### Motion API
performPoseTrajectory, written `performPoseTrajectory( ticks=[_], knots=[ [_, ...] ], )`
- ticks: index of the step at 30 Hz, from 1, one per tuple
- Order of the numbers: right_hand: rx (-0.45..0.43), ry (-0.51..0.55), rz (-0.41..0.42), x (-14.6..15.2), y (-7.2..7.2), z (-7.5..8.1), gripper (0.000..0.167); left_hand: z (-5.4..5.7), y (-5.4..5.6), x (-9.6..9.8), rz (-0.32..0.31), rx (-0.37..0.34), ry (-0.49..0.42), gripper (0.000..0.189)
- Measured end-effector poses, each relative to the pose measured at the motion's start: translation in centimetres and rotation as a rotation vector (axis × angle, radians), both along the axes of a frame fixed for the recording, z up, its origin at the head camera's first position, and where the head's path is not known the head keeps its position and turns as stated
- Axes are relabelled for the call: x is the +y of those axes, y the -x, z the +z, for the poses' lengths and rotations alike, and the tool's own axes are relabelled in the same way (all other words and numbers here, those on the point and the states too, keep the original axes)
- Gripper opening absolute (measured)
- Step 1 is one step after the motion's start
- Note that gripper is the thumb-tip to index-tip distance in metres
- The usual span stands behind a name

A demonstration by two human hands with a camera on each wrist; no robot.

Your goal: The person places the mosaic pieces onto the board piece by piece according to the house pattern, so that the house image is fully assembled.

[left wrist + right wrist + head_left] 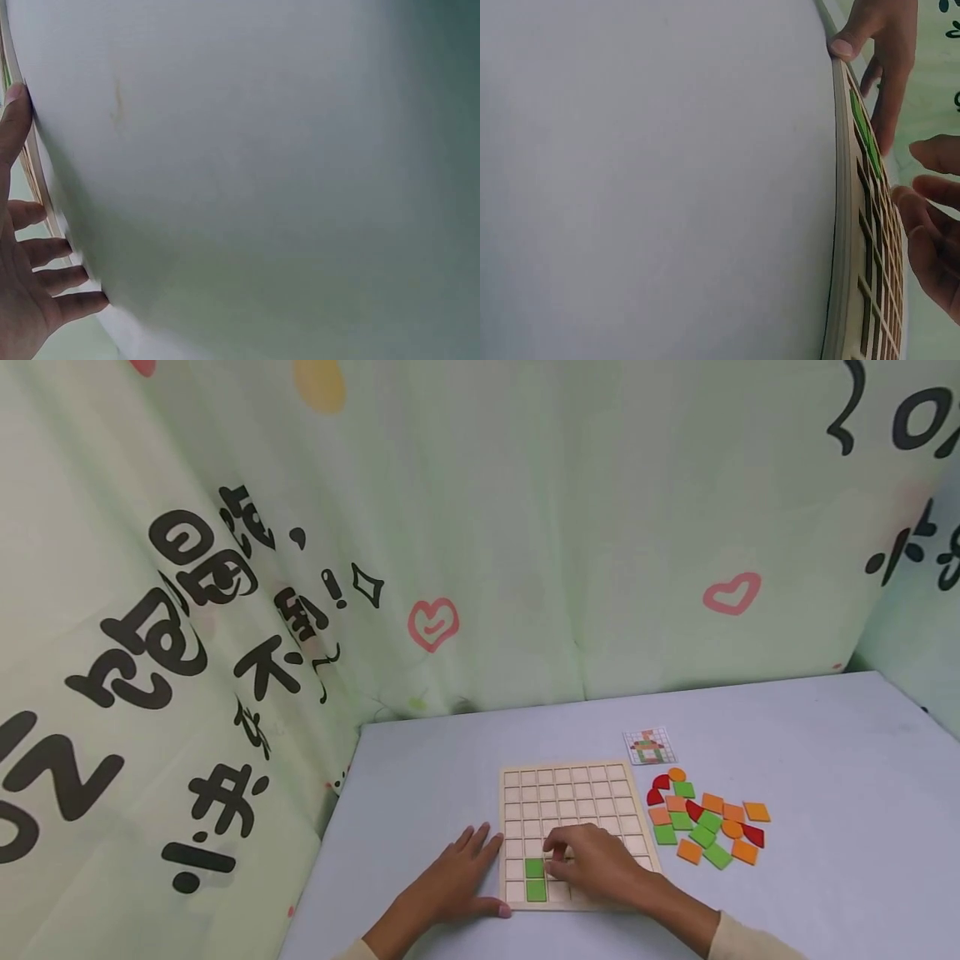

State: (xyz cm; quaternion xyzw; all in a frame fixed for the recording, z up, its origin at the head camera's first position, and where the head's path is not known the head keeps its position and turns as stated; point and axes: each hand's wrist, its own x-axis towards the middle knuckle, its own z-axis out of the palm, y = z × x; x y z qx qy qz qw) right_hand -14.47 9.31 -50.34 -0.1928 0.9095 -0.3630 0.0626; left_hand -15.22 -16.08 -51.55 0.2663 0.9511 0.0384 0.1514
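Note:
A pale wooden grid board (562, 791) lies on the table. Two green square tiles (536, 891) fill neighbouring cells near its lower left corner, one above the other. My left hand (454, 878) rests with spread fingers along the board's left edge, the thumb at the near corner; the left wrist view shows those fingers (56, 279) straight. Over the board, just right of the green tiles, hovers my right hand (600, 864) with loosely bent fingers. In the right wrist view a gap shows between its thumb and fingers (930, 225), and no tile appears there.
Right of the board lie scattered loose tiles: green squares (717, 856), orange squares (757, 812), orange circles (732, 829) and red rounded pieces (752, 835). A small pattern card (649, 746) sits beyond the board's far right corner. A printed curtain (570, 552) hangs behind the table.

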Motion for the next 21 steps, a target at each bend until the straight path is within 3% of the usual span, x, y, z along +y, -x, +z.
performPoseTrajectory(
  ticks=[9,21],
  knots=[
    [-0.006,0.002,-0.008,6.5,0.0,0.5,0.017,0.3,-0.1,0.0,-0.014,0.013,0.014,0.104],
    [0.069,-0.113,-0.095,14.7,-1.5,1.0,0.018,0.9,-0.3,0.2,-0.017,0.024,0.032,0.102]
  ],
)
